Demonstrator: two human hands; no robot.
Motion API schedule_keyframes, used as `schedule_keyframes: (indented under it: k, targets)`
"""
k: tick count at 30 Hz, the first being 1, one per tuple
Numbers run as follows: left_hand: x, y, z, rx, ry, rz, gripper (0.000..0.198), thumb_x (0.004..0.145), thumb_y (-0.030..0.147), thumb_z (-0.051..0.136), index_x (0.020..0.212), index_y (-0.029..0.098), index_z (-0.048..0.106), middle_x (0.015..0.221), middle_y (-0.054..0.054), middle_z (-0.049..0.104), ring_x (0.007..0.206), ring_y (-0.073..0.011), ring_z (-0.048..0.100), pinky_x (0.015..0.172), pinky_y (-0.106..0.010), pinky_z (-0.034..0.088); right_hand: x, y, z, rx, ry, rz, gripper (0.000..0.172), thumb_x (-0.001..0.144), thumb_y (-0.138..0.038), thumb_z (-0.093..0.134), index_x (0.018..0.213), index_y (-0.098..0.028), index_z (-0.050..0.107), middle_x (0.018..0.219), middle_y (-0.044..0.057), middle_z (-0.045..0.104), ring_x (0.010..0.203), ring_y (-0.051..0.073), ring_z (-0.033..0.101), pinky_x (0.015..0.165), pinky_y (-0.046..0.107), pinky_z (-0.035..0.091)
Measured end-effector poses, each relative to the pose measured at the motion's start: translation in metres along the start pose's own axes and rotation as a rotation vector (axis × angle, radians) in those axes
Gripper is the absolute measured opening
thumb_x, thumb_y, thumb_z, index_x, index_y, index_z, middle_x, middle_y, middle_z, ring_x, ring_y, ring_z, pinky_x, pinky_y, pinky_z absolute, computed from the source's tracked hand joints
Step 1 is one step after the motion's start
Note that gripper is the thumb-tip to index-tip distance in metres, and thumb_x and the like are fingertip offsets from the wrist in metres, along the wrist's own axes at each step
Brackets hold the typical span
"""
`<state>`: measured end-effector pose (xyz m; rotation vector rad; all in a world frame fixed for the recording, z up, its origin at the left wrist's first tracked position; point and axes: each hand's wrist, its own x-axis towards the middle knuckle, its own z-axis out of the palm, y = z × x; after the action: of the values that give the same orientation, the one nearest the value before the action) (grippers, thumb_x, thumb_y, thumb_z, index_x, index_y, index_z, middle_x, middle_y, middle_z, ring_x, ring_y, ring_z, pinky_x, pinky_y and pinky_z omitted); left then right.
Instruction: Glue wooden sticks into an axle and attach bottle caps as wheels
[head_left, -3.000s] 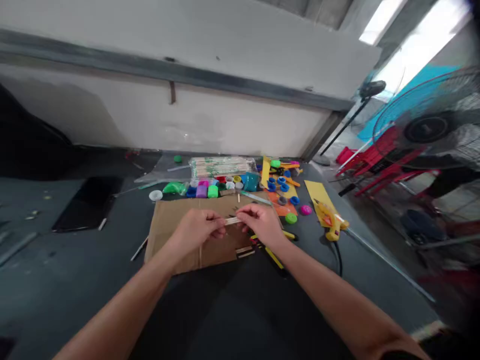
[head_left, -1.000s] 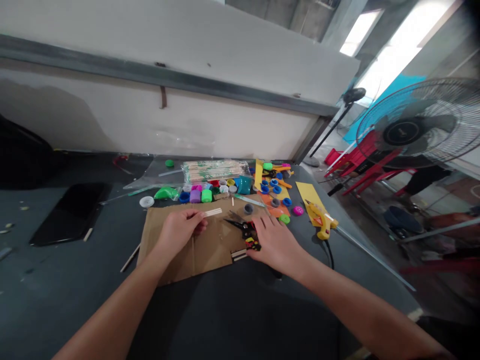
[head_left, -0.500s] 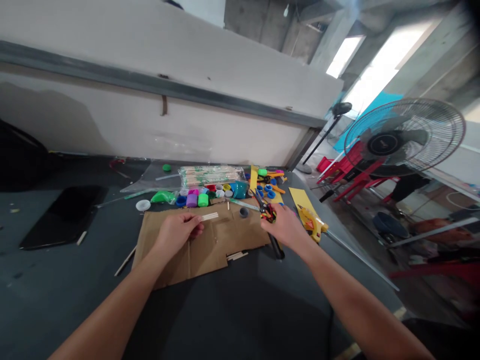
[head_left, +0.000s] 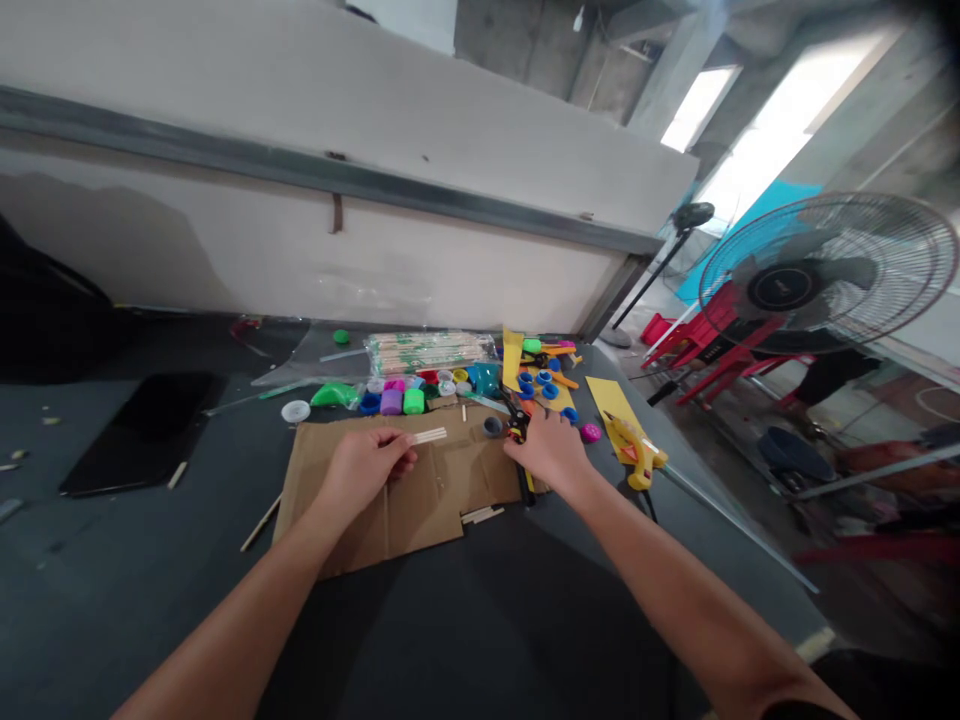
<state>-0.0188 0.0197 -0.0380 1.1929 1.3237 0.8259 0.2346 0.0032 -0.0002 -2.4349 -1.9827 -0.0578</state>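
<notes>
— State of the left hand?
— Closed, pinching the wooden sticks by their left ends over the cardboard. Light, stiff, probably brittle: grip near mid-length.
— The right hand?
— Closed around the cutters, at the far right edge.

Pale wooden sticks, pinched side by side in the left grip, sit level mid-worktop; black, red and yellow snips, held in the right grip, point toward the far edge.
</notes>
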Motion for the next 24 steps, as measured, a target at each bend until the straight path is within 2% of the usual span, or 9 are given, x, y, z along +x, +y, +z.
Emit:
schedule_keyframes:
  k: [2,5,7,9,12,15,17,24]
  targets:
    - [-0.002,0.001,0.001,0.104,-0.004,0.049,0.028,0.074,0.046,0.059,0.071,0.018,0.065,0.064,-0.001,0.066,0.053,-0.0133,0.057,0.053,-0.024,0.041,-0.003,-0.002,-0.006,0.001,0.049,-0.069,0.061,0.077,-0.05,0.061,0.118,-0.005,0.055,0.11,0.026,0.06,0.105,0.039,0.055,0.082,0.047,0.043]
    - [-0.008,0.007,0.005,0.401,0.031,0.159,0.032,0.08,0.045,0.053,0.066,0.02,0.066,0.057,0.0,0.064,0.05,-0.0149,0.054,0.052,-0.026,0.034,-0.008,-0.015,-0.015,0.135,0.154,-0.37,0.038,0.088,-0.039,0.054,0.119,-0.016,0.059,0.111,0.016,0.062,0.108,0.031,0.053,0.087,0.042,0.04]
    - [-0.013,0.011,0.008,0.569,0.047,0.229,0.032,0.083,0.042,0.05,0.066,0.022,0.067,0.06,-0.001,0.066,0.056,-0.0172,0.057,0.055,-0.027,0.033,-0.011,-0.028,-0.015,0.26,0.15,-0.571,0.025,0.093,-0.028,0.048,0.112,-0.022,0.064,0.105,0.008,0.065,0.103,0.024,0.054,0.089,0.037,0.038]
    - [-0.017,0.014,0.011,0.673,0.047,0.267,0.032,0.086,0.04,0.046,0.069,0.023,0.068,0.067,-0.002,0.069,0.064,-0.0194,0.061,0.059,-0.028,0.034,-0.012,-0.039,-0.009,0.308,0.12,-0.667,0.021,0.094,-0.024,0.049,0.103,-0.024,0.068,0.097,0.005,0.068,0.099,0.022,0.054,0.087,0.035,0.037]
    - [-0.021,0.015,0.014,0.806,0.046,0.267,0.032,0.09,0.036,0.042,0.078,0.022,0.069,0.076,-0.005,0.071,0.072,-0.0208,0.064,0.061,-0.028,0.035,-0.013,-0.05,0.005,0.319,0.118,-0.707,0.016,0.092,-0.025,0.054,0.1,-0.023,0.068,0.095,0.004,0.068,0.097,0.022,0.053,0.086,0.036,0.035]
    - [-0.022,0.014,0.015,0.949,0.078,0.253,0.033,0.091,0.034,0.039,0.086,0.022,0.069,0.085,-0.008,0.073,0.075,-0.0221,0.065,0.061,-0.028,0.035,-0.014,-0.05,0.018,0.307,0.168,-0.706,0.017,0.091,-0.028,0.056,0.103,-0.022,0.065,0.099,0.005,0.068,0.099,0.023,0.051,0.084,0.036,0.034]
    - [-0.023,0.014,0.015,1.023,0.104,0.263,0.034,0.092,0.035,0.038,0.089,0.022,0.07,0.088,-0.009,0.073,0.076,-0.0234,0.065,0.06,-0.029,0.034,-0.015,-0.049,0.023,0.268,0.183,-0.731,0.015,0.092,-0.03,0.054,0.099,-0.021,0.065,0.098,0.006,0.068,0.098,0.023,0.05,0.083,0.036,0.033]
    - [-0.022,0.014,0.01,1.064,0.087,0.331,0.035,0.091,0.038,0.04,0.083,0.023,0.07,0.084,-0.007,0.073,0.073,-0.0223,0.064,0.058,-0.029,0.032,-0.012,-0.051,0.025,0.194,0.184,-0.775,0.02,0.095,-0.03,0.048,0.091,-0.02,0.065,0.092,0.006,0.067,0.093,0.022,0.05,0.08,0.035,0.032]
